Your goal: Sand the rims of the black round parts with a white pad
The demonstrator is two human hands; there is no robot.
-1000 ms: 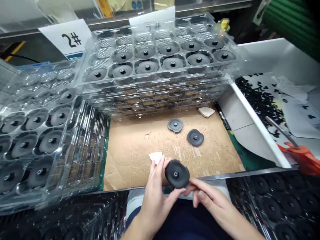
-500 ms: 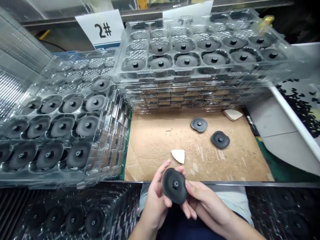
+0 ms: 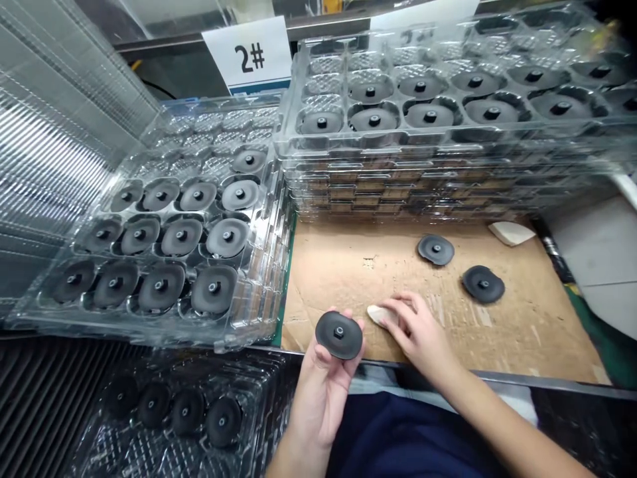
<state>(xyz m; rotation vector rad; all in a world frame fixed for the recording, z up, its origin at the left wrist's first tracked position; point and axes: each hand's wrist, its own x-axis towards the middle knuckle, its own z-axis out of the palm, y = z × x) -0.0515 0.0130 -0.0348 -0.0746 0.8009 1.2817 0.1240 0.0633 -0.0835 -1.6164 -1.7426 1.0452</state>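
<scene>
Two hands busy: your left hand [image 3: 323, 392], palm up, cradles a black rubber disc [image 3: 339, 334]; your right hand [image 3: 415, 328] covers a pale wedge [image 3: 379, 315], grip unclear; wiping the disc looks next.

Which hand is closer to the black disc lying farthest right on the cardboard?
The right hand is nearer: it is over the cardboard, to the lower left of that black disc. The left hand, holding another black disc, is farther away, beyond the right hand.
</scene>
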